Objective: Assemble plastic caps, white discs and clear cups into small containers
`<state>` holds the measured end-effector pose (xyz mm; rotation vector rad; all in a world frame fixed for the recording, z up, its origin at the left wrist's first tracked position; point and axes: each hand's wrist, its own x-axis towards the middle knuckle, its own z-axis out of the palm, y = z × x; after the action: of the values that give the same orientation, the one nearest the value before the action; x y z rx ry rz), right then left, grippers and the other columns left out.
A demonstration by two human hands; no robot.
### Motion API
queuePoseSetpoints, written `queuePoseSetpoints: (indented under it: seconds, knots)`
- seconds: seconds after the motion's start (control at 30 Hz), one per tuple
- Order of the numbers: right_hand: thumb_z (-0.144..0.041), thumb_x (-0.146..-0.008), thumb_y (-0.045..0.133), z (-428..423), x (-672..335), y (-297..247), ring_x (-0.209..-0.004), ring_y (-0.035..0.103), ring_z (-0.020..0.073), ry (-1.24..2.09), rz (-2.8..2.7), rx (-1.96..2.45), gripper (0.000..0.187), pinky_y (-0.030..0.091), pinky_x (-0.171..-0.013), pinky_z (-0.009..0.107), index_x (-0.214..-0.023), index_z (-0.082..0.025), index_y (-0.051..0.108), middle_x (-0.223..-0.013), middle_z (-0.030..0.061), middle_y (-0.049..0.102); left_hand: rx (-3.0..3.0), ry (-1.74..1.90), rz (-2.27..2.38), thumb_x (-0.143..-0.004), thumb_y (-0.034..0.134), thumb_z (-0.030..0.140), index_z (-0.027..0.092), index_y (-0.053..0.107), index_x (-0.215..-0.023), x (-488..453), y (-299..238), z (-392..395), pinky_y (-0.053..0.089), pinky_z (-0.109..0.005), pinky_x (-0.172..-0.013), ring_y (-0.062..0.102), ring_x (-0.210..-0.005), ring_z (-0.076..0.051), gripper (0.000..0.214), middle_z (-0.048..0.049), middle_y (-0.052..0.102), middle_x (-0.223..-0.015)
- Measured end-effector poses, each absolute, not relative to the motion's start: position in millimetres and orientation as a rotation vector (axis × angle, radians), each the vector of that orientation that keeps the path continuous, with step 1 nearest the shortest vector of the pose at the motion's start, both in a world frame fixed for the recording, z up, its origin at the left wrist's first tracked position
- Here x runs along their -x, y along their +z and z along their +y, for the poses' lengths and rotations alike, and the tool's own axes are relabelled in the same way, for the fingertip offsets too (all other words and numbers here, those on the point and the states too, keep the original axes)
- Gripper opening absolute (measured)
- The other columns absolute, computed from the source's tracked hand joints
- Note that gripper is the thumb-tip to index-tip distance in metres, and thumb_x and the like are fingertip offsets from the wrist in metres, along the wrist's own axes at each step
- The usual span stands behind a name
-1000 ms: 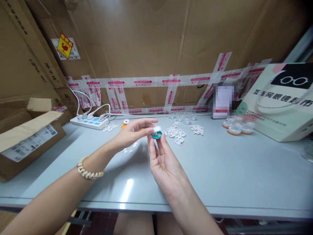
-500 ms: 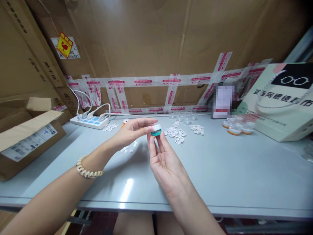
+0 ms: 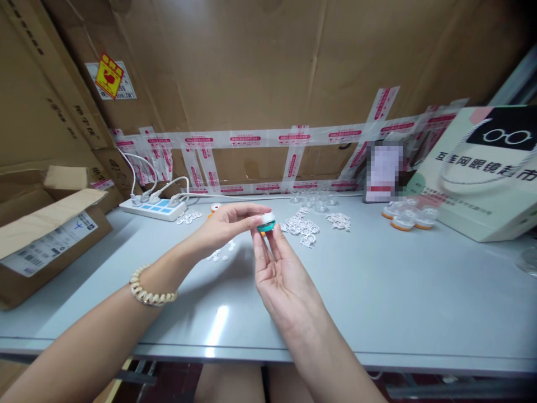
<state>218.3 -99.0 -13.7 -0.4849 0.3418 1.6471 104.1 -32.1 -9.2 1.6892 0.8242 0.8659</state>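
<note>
A small round piece [image 3: 266, 223], white on top and teal below, is held above the table between both my hands. From the left, my left hand [image 3: 235, 222] pinches it around the white top. The fingers of my right hand [image 3: 287, 274] come up from below and close on the teal lower part. Its inside is hidden from this side. Beyond the hands on the table lie white lattice-like plastic parts [image 3: 301, 225] in a loose pile. Little white discs [image 3: 216, 254] are scattered near my left hand, and something orange is partly hidden behind it.
At the back stand clear round cups [image 3: 321, 202]. A power strip [image 3: 153, 209] with cables and an open cardboard box [image 3: 50, 235] are on the left. To the right are clear-and-orange round pieces [image 3: 413, 218], a blurred phone-like screen [image 3: 384, 170] and a paper bag [image 3: 482, 173].
My hands and the round piece have shifted very slightly left, and the piece looks a little more tilted. Both hands keep their grip.
</note>
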Motion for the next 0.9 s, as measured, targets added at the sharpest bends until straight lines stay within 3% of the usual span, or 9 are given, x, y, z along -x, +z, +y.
queuePoseSetpoints:
  seconds: [0.33,0.9]
  knots:
    - [-0.017,-0.081,0.061,-99.2,-217.5,-14.0,-0.073,0.069,0.0058,1.664,0.288,0.505,0.007,0.054,-0.08,0.019,-0.084,-0.012,0.065,-0.074,0.0003,0.072,-1.671,0.919,0.786,-0.075,0.067,0.032,0.017,0.063,-0.106,-105.1,-9.2,-34.2,0.045,-0.029,-0.085,0.059,-0.096,-0.018,0.035,-0.007,0.066,-0.104]
    - [-0.017,-0.081,0.061,-101.2,-216.9,-7.6,-0.08,0.068,0.0063,1.636,0.241,0.501,0.007,0.053,-0.081,0.017,-0.083,-0.012,0.065,-0.075,0.0007,0.072,-1.553,1.0,0.68,-0.074,0.069,0.029,0.018,0.064,-0.106,-109.9,-8.7,-39.0,0.044,-0.029,-0.088,0.06,-0.095,-0.018,0.035,-0.0051,0.067,-0.099]
